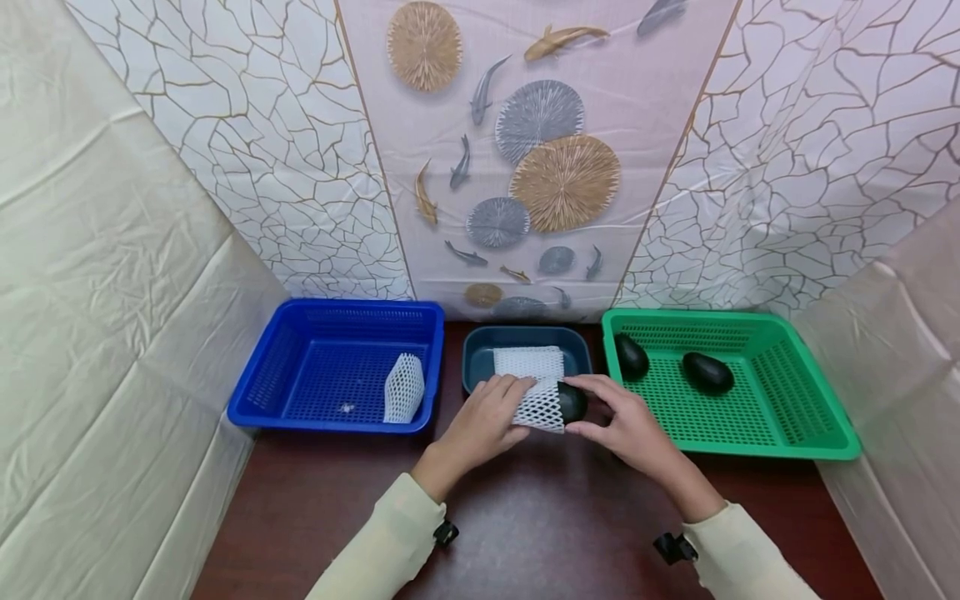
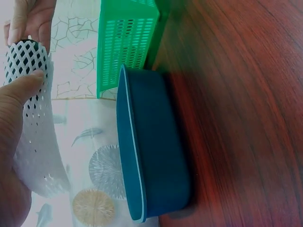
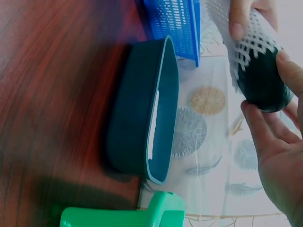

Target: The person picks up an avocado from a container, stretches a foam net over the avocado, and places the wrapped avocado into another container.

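Note:
Above the front of a small dark teal tray, my left hand grips a white foam net sleeve. A dark, smooth avocado sits partly inside the sleeve, its bare rounded end sticking out on the right. My right hand holds that bare end between thumb and fingers. In the right wrist view the net's cut edge circles the avocado. The left wrist view has my left thumb across the sleeve, whose near end hangs loose and flattened.
Flat white foam net lies in the teal tray. On the left, a blue basket contains a bulging white foam net. The green basket on the right holds two bare avocados. Patterned cloth hangs behind.

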The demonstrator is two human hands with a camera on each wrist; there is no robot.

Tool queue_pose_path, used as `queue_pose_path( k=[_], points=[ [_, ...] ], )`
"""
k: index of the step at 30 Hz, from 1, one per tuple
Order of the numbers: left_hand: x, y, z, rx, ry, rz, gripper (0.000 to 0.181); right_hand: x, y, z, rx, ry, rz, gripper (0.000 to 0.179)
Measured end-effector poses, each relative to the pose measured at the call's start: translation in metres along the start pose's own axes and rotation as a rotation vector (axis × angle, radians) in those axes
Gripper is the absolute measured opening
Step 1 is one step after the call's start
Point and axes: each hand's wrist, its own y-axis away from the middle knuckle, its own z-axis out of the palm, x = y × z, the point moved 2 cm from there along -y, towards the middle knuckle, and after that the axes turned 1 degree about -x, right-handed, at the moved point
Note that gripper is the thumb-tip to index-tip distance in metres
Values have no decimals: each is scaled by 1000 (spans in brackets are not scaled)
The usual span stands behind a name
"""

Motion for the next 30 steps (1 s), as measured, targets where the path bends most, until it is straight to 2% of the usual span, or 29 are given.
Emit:
queue_pose_path(
  k=[5, 12, 19, 24, 30],
  points=[
    [2, -2, -2, 24, 31, 16, 73, -3, -1, 4, 37, -24, -5, 62],
    [4, -3, 2, 53, 66, 27, 80, -5, -3, 14, 67, -11, -16, 59],
    [5, -4, 7, 62, 21, 31, 83, -14, -6, 25, 98, 31, -49, 58],
    [6, -2, 11, 44, 9, 39, 83, -15, -9, 34, 53, 73, -42, 50],
    [9, -2, 14, 12, 5, 30, 85, -12, -8, 39, 24, 12, 6, 50]
  ],
)
